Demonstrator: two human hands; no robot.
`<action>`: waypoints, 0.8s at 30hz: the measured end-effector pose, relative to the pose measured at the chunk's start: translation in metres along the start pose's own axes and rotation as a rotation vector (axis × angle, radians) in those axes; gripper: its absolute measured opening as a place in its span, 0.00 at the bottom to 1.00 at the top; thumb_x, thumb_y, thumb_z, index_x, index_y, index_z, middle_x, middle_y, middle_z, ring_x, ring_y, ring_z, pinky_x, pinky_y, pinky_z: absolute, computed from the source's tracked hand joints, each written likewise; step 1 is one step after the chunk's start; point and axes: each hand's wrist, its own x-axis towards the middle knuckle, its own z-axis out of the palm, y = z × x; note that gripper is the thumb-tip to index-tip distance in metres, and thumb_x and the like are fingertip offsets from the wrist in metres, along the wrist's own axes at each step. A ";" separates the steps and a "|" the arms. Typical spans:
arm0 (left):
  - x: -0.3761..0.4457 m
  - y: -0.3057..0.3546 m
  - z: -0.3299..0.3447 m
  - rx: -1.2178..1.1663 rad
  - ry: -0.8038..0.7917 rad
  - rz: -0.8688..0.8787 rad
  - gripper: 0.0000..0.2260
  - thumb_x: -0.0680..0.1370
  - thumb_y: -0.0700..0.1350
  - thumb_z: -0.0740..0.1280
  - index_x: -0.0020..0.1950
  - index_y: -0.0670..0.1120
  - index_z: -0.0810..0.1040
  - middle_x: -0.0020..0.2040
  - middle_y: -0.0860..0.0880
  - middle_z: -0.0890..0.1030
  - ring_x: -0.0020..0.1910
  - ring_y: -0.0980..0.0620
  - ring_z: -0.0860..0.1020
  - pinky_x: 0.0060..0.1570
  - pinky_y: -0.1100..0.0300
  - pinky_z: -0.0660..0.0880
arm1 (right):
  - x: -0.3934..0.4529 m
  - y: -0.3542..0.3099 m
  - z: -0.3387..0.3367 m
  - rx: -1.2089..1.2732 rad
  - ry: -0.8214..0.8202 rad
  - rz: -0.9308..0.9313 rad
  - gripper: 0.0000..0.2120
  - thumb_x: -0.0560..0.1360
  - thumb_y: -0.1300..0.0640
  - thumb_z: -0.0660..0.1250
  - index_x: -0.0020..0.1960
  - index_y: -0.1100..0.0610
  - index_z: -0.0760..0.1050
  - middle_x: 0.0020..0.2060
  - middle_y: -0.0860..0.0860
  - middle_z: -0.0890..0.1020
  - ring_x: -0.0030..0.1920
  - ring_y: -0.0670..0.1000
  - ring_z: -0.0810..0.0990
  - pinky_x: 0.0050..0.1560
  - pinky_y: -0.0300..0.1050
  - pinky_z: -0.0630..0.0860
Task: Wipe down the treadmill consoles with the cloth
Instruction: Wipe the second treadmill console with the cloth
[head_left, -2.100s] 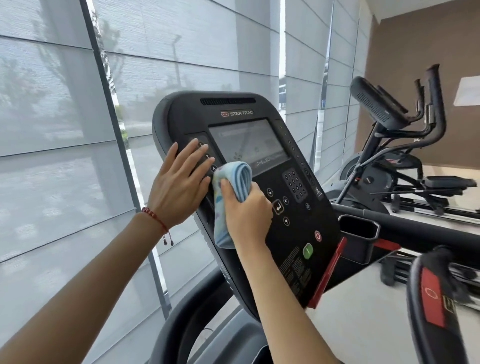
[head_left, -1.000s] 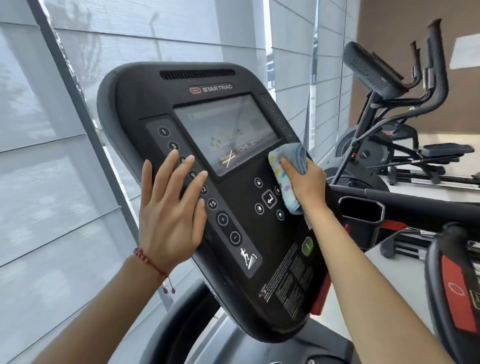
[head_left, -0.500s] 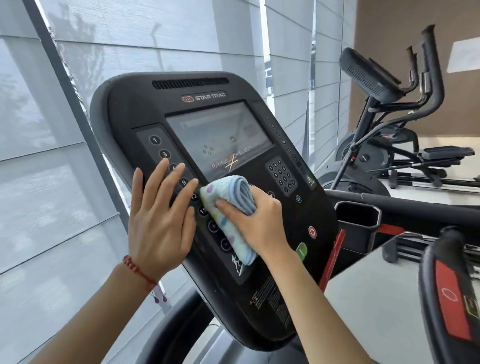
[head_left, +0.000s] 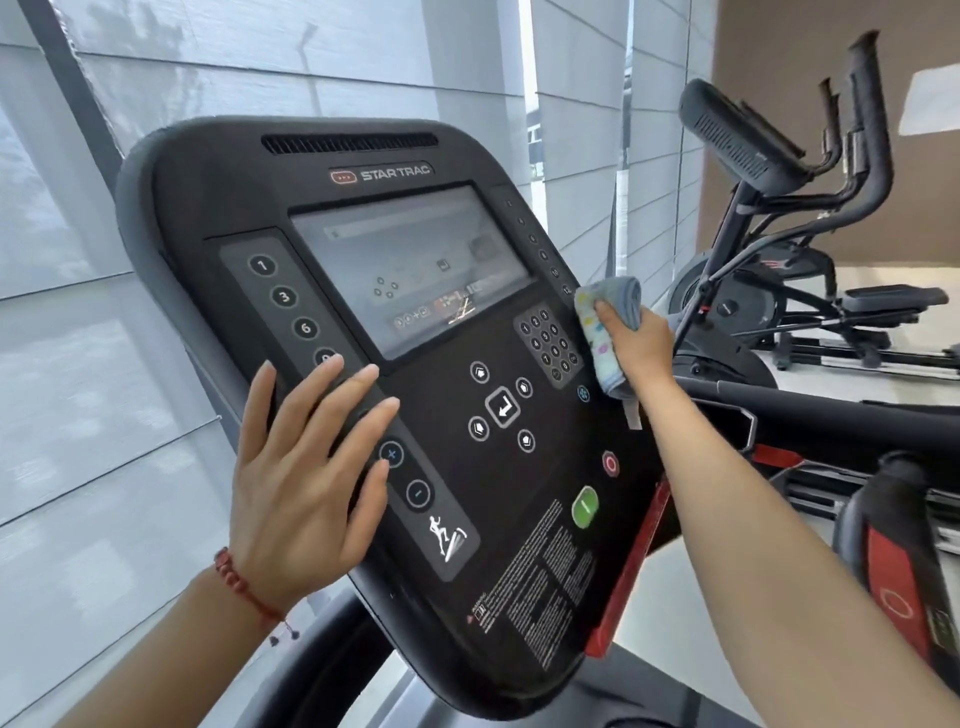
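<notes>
Pressing against the right edge of the console (head_left: 363, 322), just right of the keypad (head_left: 549, 344), the folded cloth (head_left: 609, 332) hangs long-ways down the panel, pinched in the closed right hand (head_left: 636, 345). The unwiped face lies to its left. The left hand (head_left: 306, 467) rests flat, fingers spread, holding nothing, on the left button strip (head_left: 291, 306).

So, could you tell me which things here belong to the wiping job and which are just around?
In use: cloth in right hand; treadmill console; left hand steadying it.
Around: elliptical trainer; window blinds.
</notes>
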 end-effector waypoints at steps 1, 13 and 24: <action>0.000 0.000 0.000 -0.001 0.003 -0.006 0.19 0.76 0.45 0.56 0.56 0.39 0.81 0.62 0.40 0.77 0.66 0.40 0.69 0.69 0.39 0.52 | 0.001 0.002 0.001 -0.014 0.008 -0.003 0.16 0.71 0.41 0.66 0.43 0.54 0.76 0.42 0.55 0.82 0.48 0.58 0.80 0.51 0.51 0.77; -0.001 -0.001 0.001 0.003 0.030 0.005 0.19 0.76 0.44 0.56 0.55 0.37 0.81 0.60 0.38 0.77 0.64 0.38 0.70 0.68 0.37 0.54 | -0.195 -0.030 0.008 0.099 -0.150 -0.157 0.13 0.64 0.47 0.74 0.37 0.54 0.76 0.35 0.51 0.81 0.36 0.46 0.79 0.38 0.31 0.73; -0.009 0.009 0.000 0.011 -0.030 0.096 0.19 0.78 0.49 0.58 0.56 0.37 0.80 0.60 0.39 0.77 0.64 0.41 0.70 0.69 0.40 0.57 | -0.135 0.017 -0.013 0.062 0.011 -0.042 0.13 0.68 0.47 0.73 0.37 0.57 0.76 0.32 0.50 0.79 0.34 0.46 0.76 0.38 0.36 0.72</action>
